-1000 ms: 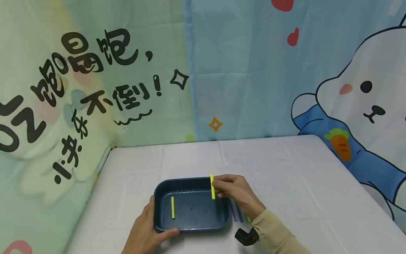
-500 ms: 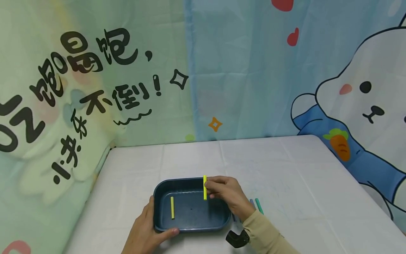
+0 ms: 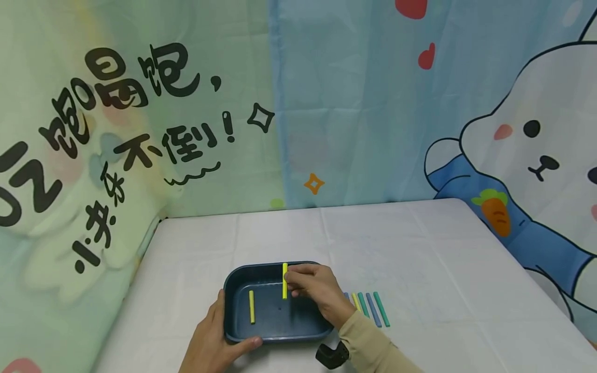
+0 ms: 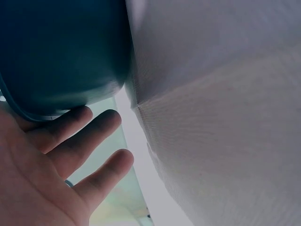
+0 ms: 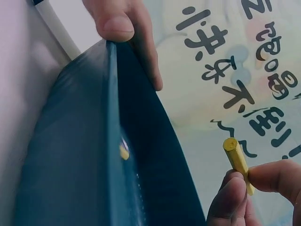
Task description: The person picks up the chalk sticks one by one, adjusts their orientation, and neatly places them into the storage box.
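Observation:
A dark blue rectangular tray stands on the white table. My left hand holds its left front corner, thumb over the front rim and fingers along the outer left wall. In the left wrist view, the fingers spread beside the tray's wall. Between thumb and fingers, my right hand pinches a short, thin yellow stick above the tray's middle. The stick's round end faces the right wrist camera. Another yellow stick lies inside the tray towards its left.
Right of the tray, a row of coloured sticks, blue, yellow and green, lies on the table, partly hidden by my right forearm. A black device sits at my right wrist. A printed curtain hangs behind the table.
My right hand has moved left over the tray with the yellow stick. More of the stick row now shows behind the forearm. My left hand stays at the tray's corner.

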`<action>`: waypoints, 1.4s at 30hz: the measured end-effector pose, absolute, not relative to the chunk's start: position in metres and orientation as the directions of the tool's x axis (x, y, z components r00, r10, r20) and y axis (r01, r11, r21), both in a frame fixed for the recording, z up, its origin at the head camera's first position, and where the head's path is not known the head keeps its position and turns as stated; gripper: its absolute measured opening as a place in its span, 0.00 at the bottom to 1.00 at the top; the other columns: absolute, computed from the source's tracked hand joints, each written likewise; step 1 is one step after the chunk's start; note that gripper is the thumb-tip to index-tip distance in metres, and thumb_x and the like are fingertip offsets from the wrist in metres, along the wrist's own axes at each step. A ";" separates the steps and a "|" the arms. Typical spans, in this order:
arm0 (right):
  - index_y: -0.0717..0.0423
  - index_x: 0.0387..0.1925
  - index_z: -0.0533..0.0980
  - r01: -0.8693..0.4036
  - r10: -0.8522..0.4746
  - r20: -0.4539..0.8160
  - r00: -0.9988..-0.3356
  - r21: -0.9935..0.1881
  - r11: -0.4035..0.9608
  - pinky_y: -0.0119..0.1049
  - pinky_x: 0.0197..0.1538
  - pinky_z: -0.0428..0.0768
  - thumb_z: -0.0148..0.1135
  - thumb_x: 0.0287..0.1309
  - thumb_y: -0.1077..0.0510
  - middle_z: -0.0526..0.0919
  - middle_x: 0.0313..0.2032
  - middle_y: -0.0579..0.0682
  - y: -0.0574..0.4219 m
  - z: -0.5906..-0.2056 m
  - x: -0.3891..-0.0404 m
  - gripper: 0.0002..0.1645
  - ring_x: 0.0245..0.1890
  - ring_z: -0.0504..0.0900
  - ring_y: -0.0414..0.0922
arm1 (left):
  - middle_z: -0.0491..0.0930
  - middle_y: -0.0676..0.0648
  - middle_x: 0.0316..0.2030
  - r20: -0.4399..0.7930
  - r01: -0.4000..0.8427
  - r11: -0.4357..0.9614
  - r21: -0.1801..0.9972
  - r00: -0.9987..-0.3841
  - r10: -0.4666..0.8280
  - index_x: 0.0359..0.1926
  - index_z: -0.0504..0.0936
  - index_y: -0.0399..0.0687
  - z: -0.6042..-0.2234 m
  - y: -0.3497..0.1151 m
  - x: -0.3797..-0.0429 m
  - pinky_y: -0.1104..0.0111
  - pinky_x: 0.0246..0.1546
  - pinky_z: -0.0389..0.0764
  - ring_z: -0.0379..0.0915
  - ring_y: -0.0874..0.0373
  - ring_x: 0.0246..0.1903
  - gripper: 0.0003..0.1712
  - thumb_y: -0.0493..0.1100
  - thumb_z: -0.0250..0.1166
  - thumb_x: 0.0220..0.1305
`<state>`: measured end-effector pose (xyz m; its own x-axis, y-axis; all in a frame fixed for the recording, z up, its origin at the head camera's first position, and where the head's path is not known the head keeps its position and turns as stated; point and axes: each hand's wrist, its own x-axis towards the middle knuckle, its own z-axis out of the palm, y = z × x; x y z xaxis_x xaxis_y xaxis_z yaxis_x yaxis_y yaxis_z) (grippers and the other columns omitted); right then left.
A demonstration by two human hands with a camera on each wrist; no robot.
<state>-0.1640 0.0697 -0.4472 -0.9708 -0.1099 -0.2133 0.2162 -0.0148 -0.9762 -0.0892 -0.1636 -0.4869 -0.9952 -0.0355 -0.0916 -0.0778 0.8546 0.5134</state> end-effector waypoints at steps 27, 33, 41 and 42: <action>0.69 0.48 0.82 0.205 -0.197 -0.200 -0.960 -0.979 -0.005 0.35 0.36 0.85 0.71 0.56 0.61 0.87 0.34 0.54 0.027 -0.460 -0.170 0.20 0.29 0.85 0.42 | 0.64 0.32 0.70 -0.077 -0.055 0.847 0.529 -0.997 -0.016 0.79 0.48 0.33 -0.488 -0.165 -0.090 0.45 0.58 0.76 0.71 0.37 0.62 0.81 0.84 0.67 0.41; 0.69 0.47 0.82 0.220 -0.190 -0.219 -0.957 -0.975 0.015 0.34 0.34 0.84 0.71 0.54 0.62 0.87 0.33 0.54 0.021 -0.465 -0.173 0.19 0.28 0.84 0.42 | 0.65 0.33 0.70 -0.062 -0.037 0.848 0.529 -0.998 -0.004 0.79 0.48 0.34 -0.488 -0.166 -0.090 0.46 0.58 0.76 0.71 0.38 0.62 0.80 0.84 0.67 0.42; 0.67 0.44 0.83 0.241 -0.199 -0.257 -0.946 -0.965 0.099 0.33 0.33 0.84 0.71 0.54 0.63 0.86 0.29 0.52 0.014 -0.475 -0.172 0.15 0.24 0.82 0.40 | 0.64 0.32 0.70 -0.081 -0.056 0.850 0.523 -0.997 -0.016 0.79 0.48 0.33 -0.489 -0.166 -0.090 0.45 0.59 0.75 0.71 0.37 0.62 0.80 0.84 0.67 0.42; 0.67 0.43 0.83 0.243 -0.196 -0.260 -0.946 -0.964 0.109 0.33 0.32 0.84 0.71 0.54 0.63 0.85 0.29 0.52 0.013 -0.475 -0.171 0.15 0.24 0.82 0.40 | 0.64 0.32 0.70 -0.080 -0.055 0.851 0.523 -0.997 -0.015 0.79 0.48 0.33 -0.489 -0.166 -0.090 0.45 0.59 0.75 0.71 0.37 0.62 0.80 0.84 0.67 0.42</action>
<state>-0.1715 0.0127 -0.4752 -0.9455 -0.1959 -0.2601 0.2426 0.1091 -0.9640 -0.0903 -0.1656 -0.4889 -0.9967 -0.0152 -0.0801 -0.0550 0.8506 0.5229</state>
